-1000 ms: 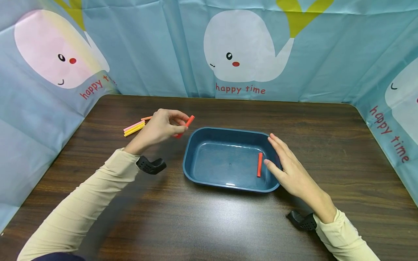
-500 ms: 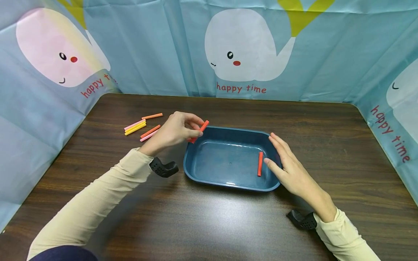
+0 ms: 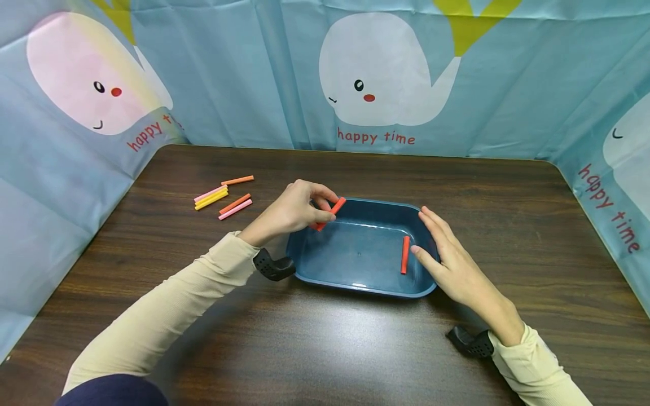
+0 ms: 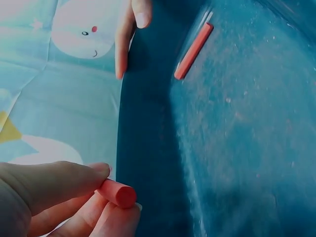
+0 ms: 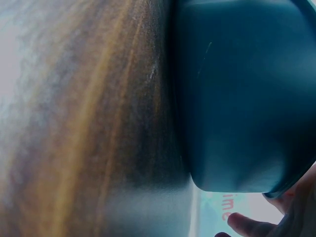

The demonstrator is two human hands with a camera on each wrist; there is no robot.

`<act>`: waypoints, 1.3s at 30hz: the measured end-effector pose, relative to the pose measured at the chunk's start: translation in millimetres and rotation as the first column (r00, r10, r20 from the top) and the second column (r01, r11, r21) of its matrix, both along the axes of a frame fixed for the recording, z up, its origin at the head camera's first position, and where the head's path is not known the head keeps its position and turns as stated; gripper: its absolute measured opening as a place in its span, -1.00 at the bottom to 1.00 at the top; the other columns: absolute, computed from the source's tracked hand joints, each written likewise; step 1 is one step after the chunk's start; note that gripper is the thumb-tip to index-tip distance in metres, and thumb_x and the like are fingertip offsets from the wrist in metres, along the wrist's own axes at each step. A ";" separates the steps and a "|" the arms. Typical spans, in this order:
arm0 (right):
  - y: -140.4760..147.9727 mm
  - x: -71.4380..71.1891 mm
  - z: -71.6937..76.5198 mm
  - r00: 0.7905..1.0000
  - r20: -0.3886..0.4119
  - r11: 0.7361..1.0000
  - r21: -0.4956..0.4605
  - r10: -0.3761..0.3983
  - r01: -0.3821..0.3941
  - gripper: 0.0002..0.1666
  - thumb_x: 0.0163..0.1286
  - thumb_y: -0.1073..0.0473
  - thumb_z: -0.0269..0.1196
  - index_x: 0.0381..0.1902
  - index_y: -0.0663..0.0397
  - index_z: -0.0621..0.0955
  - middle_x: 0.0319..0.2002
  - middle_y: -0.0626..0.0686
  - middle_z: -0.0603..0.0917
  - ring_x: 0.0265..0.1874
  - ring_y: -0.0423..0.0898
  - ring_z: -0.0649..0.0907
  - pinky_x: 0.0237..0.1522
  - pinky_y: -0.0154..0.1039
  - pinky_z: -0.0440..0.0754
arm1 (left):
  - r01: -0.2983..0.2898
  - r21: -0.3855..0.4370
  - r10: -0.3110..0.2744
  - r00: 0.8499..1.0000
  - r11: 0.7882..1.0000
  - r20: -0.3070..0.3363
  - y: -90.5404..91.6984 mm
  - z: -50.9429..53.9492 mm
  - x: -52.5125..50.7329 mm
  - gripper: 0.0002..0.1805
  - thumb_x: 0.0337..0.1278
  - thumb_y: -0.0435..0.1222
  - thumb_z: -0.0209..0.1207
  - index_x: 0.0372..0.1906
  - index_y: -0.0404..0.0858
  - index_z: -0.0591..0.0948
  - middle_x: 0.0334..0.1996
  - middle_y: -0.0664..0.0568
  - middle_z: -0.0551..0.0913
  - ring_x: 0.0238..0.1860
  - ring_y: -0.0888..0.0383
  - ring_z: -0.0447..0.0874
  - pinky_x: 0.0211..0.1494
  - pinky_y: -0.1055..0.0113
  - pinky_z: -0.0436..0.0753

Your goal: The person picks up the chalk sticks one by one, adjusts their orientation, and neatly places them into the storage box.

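Between thumb and fingers, my left hand (image 3: 294, 207) pinches a red chalk stick (image 3: 339, 206) above the left end of a dark blue plastic tub (image 3: 355, 290). The round end of that held stick (image 4: 124, 196) faces the camera in the left wrist view. A second red chalk stick (image 3: 405, 255) lies on the tub floor near the right wall. At that right end, my right hand (image 3: 454, 268) rests at the rim with fingers straight, the thumb on the inner side. Part of the tub's outer wall (image 5: 242, 98) fills the right wrist view.
Left of the tub, several loose sticks lie on the dark wooden table (image 3: 355, 349): yellow sticks (image 3: 211, 198), an orange stick (image 3: 237, 180), a darker orange stick (image 3: 235, 203) and pink ones. A blue whale-print cloth (image 3: 228, 73) hangs behind the table.
My left hand has carried the red chalk stick rightward from beside the tub to over its left end, uncovering the loose sticks. The right hand has stayed at the rim.
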State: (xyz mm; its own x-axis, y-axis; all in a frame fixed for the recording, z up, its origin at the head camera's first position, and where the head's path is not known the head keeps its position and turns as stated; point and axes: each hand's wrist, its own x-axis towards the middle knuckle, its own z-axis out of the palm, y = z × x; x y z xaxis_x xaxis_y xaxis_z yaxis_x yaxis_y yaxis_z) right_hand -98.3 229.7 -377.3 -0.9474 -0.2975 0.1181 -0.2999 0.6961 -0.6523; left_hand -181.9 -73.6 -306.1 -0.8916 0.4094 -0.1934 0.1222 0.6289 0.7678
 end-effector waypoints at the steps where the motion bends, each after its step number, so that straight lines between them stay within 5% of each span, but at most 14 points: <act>1: 0.0 0.0 0.0 1.000 0.000 1.000 0.000 0.001 -0.001 -0.18 0.53 0.00 0.11 0.58 0.06 0.05 0.60 0.05 0.00 0.54 0.15 0.13 0.36 0.35 0.21 | 0.004 -0.004 -0.004 1.000 1.000 -0.006 1.9 -0.8 -0.1 -0.61 0.11 -0.41 0.36 0.09 -0.28 0.65 -0.30 -0.09 0.76 -0.49 0.20 0.71 -0.37 0.36 0.71; 21: 1.1 0.2 -0.7 1.000 0.003 1.000 0.007 -0.003 0.003 -0.17 0.52 0.00 0.12 0.59 0.02 0.05 0.60 0.06 0.00 0.54 0.16 0.12 0.35 0.39 0.20 | 0.105 -0.006 -0.105 0.994 0.994 0.014 37.3 -12.0 1.2 -0.57 0.12 -0.40 0.34 0.14 -0.27 0.62 -0.37 -0.03 0.75 -0.52 0.20 0.70 -0.43 0.46 0.55; 39: 0.9 -1.0 0.6 1.000 0.007 1.000 -0.002 0.009 -0.009 -0.17 0.51 0.01 0.13 0.59 0.02 0.05 0.60 0.07 0.01 0.53 0.17 0.14 0.35 0.38 0.20 | 0.154 0.005 -0.154 0.986 0.988 0.065 68.1 -20.5 0.2 -0.45 0.13 -0.40 0.35 0.26 -0.32 0.52 -0.37 -0.07 0.72 -0.55 0.20 0.68 -0.42 0.47 0.63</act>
State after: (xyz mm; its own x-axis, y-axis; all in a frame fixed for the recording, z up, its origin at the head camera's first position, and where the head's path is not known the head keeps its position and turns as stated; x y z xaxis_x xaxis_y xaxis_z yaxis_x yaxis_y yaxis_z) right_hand -99.3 230.6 -376.7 -0.9453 -0.3062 0.1126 -0.3022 0.6919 -0.6557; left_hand -181.7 -5.6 -326.7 -0.8036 0.5409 -0.2483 0.1677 0.6061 0.7775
